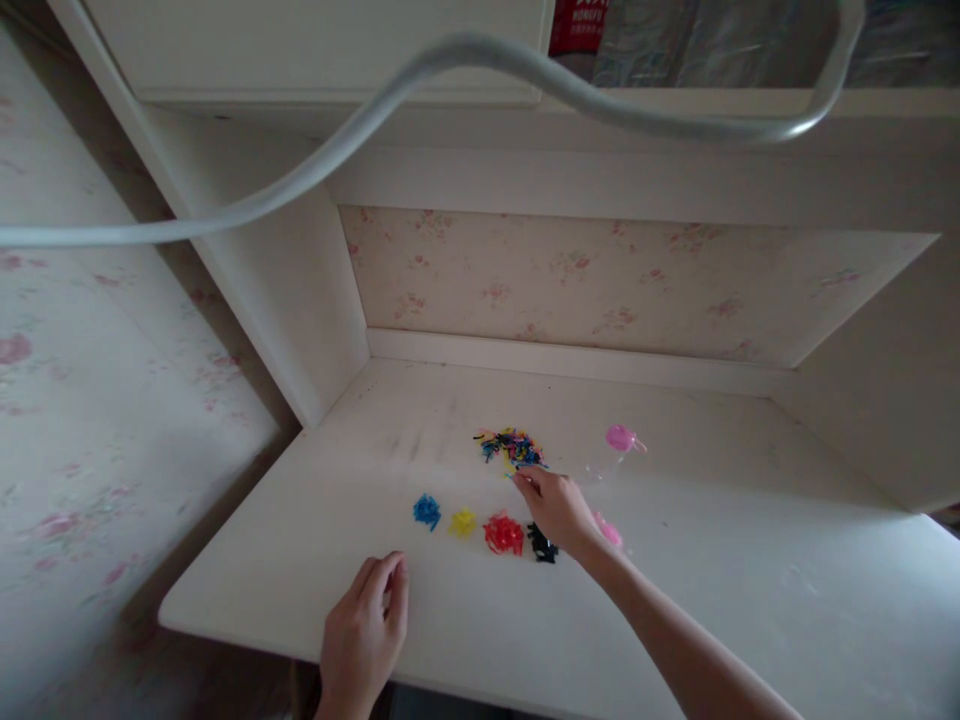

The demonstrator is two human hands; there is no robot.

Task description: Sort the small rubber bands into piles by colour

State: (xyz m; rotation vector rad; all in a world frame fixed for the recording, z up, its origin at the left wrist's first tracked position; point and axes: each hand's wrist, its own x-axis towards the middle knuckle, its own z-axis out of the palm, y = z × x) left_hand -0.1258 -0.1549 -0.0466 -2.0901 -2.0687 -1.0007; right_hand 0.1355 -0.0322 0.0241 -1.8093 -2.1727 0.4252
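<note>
My right hand reaches over the white desk with thumb and forefinger pinched at the near edge of a mixed heap of small coloured rubber bands. A bit of blue, seemingly one band, shows at its fingertips. In front of the heap, sorted bands lie in a row: a blue pile, a yellow pile, a red pile and a black pile, partly behind my right hand. My left hand rests near the front edge, fingers curled and closed, with nothing visible in them.
A pink rounded plastic piece lies right of the heap, and another pink item sits partly behind my right forearm. A white cable loops across the upper view. Desk side panels and an overhead shelf enclose the surface.
</note>
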